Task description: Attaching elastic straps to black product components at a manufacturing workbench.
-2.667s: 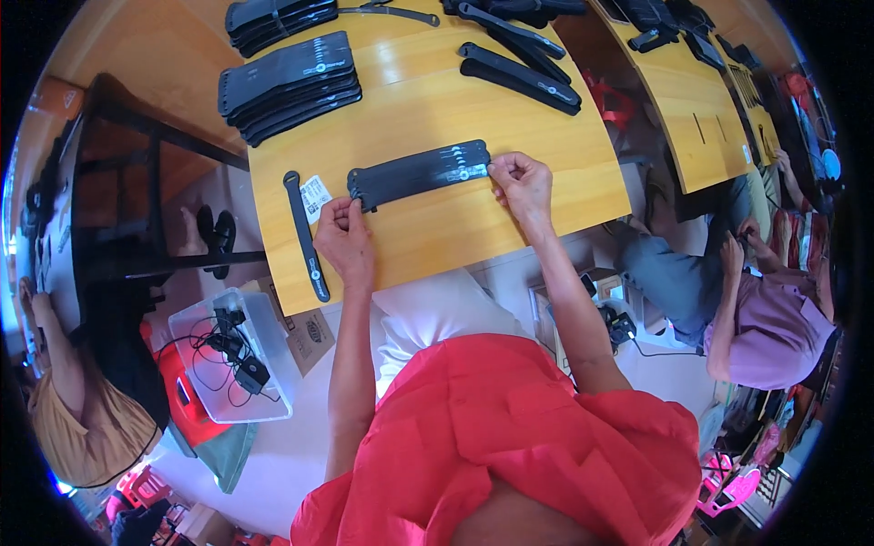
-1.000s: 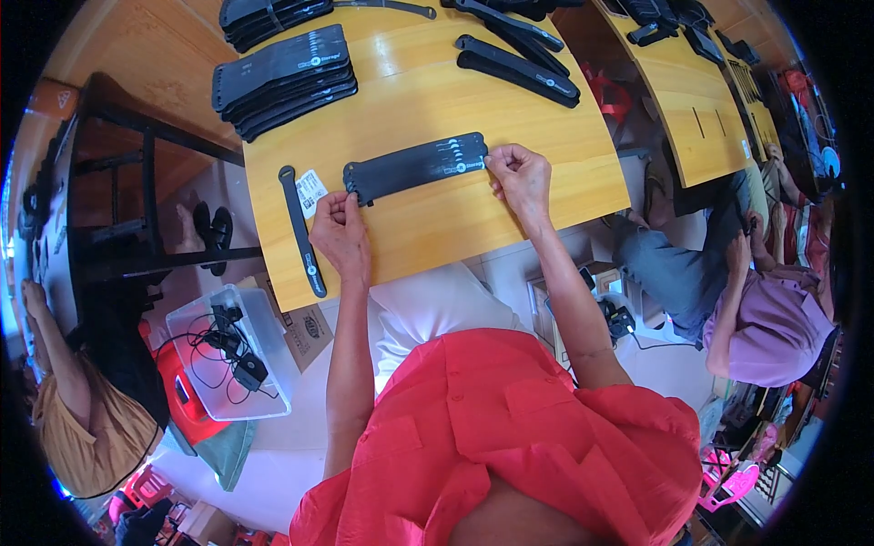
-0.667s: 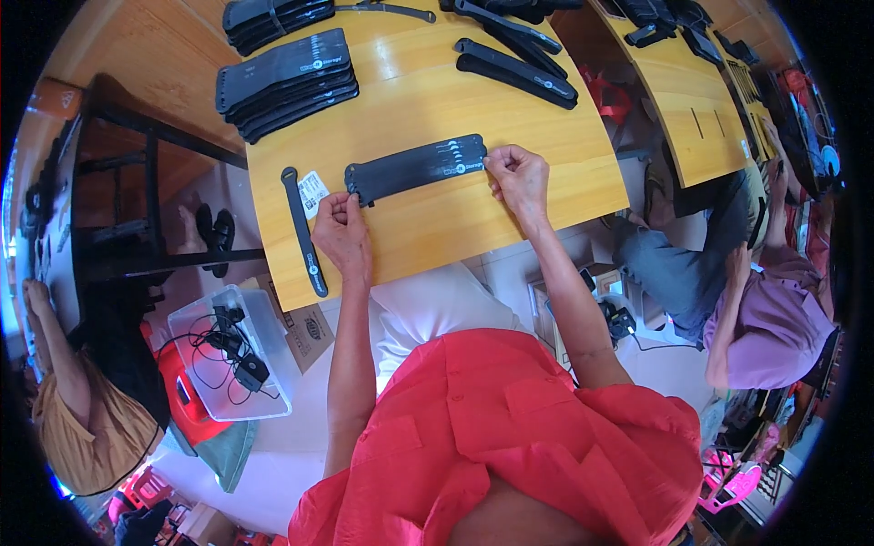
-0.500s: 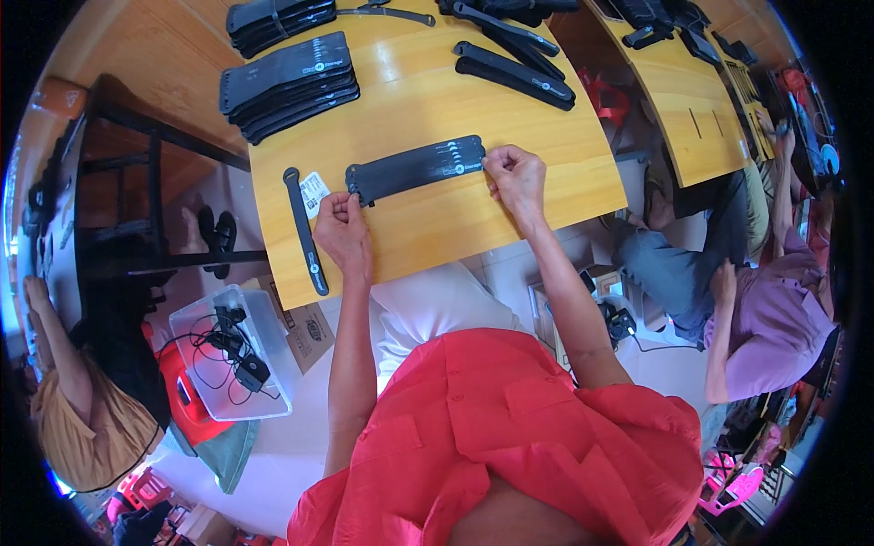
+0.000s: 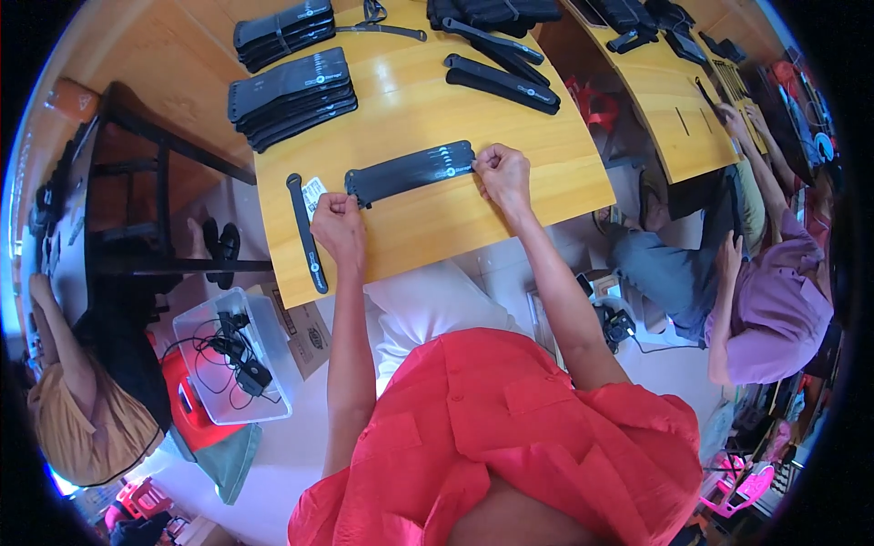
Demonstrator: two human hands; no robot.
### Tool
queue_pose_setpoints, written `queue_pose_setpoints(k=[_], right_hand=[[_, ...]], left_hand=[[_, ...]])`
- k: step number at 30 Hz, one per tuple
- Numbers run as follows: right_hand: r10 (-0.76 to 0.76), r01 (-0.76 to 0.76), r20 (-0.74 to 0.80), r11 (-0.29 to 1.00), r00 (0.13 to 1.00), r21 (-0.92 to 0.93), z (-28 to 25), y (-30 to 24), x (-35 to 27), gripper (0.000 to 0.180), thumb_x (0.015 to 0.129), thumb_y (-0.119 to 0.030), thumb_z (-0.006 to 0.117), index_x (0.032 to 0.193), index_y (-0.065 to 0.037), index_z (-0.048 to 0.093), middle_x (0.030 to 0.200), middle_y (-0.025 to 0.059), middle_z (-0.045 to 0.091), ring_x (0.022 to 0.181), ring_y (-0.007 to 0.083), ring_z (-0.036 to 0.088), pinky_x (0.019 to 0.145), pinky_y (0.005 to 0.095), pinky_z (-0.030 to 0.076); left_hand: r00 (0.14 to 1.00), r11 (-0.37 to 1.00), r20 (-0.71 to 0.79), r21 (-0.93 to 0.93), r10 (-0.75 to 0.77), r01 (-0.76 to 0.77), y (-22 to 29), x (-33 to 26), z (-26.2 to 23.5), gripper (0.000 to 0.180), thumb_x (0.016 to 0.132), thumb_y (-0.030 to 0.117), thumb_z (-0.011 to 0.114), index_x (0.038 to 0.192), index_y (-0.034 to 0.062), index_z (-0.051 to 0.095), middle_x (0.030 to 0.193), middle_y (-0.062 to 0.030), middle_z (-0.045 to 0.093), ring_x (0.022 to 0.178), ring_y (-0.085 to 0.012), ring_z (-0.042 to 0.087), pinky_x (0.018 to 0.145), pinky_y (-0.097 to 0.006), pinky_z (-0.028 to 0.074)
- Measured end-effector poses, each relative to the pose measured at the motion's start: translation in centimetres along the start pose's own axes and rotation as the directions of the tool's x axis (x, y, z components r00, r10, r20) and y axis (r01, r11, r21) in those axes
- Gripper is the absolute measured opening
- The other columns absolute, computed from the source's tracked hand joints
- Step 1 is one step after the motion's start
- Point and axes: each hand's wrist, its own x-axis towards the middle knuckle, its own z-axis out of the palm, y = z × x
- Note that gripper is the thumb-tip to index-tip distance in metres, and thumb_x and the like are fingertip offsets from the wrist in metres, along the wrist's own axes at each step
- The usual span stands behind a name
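On the wooden table in front of me lies a row of black straps [image 5: 410,173], overlapped like a fan, with pale printing near their right ends. My left hand [image 5: 339,227] is closed in a pinch at the left end of the row. At the opposite end, the fingertips of my right hand [image 5: 503,176] are pinched on the straps' edge. A single black strap [image 5: 307,235] with a slotted end lies left of my left hand. Beside it a white label [image 5: 313,193] is partly covered by my hand.
Stacked black straps [image 5: 291,96] stand at the table's back left, with another banded stack [image 5: 284,35] behind. More straps [image 5: 503,84] lie at the back right. A clear plastic bin [image 5: 232,359] with cables sits below on the left. Co-workers sit at both sides.
The view has shifted slightly, so the table appears a little further left. Both my hands keep their pinch on the straps. At the right-hand table, a co-worker's arms have moved.
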Motion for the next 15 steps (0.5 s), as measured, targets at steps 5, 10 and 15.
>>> queue_pose_setpoints(k=[5,10,15], right_hand=[[0.048,-0.048,0.025,0.999,0.999,0.007,-0.2,-0.4,0.1,0.010,0.073,-0.002,0.065,0.065,0.000,0.059,0.052,0.0075,0.058,0.040,0.0150,0.056,0.038,0.0283,0.044],[0.065,-0.065,0.020,0.998,0.998,-0.012,-0.4,-0.7,0.2,0.008,0.073,0.000,0.059,0.065,0.001,0.059,0.055,0.0089,0.059,0.041,0.0162,0.057,0.038,0.0286,0.046],[0.086,-0.090,0.056,0.994,0.995,0.070,-0.7,-0.9,-0.1,0.006,0.075,0.002,0.057,0.069,0.001,0.059,0.058,0.0081,0.058,0.040,0.0135,0.055,0.037,0.0262,0.045]], left_hand=[[0.999,0.998,-0.001,0.050,0.037,-0.037,-0.3,0.3,0.1,0.008,0.075,0.005,0.066,0.074,-0.0006,0.060,0.059,-0.0062,0.059,0.048,-0.0136,0.055,0.048,-0.028,0.043],[1.000,0.999,0.014,0.030,-0.012,0.012,-0.2,0.3,0.0,0.008,0.073,0.006,0.067,0.072,0.0005,0.061,0.059,-0.0072,0.060,0.054,-0.0162,0.057,0.055,-0.030,0.046],[0.998,0.997,-0.019,0.041,0.063,-0.062,-0.3,0.3,-0.4,0.007,0.077,0.006,0.063,0.076,0.0000,0.061,0.065,-0.0090,0.060,0.053,-0.0181,0.057,0.055,-0.033,0.046]])
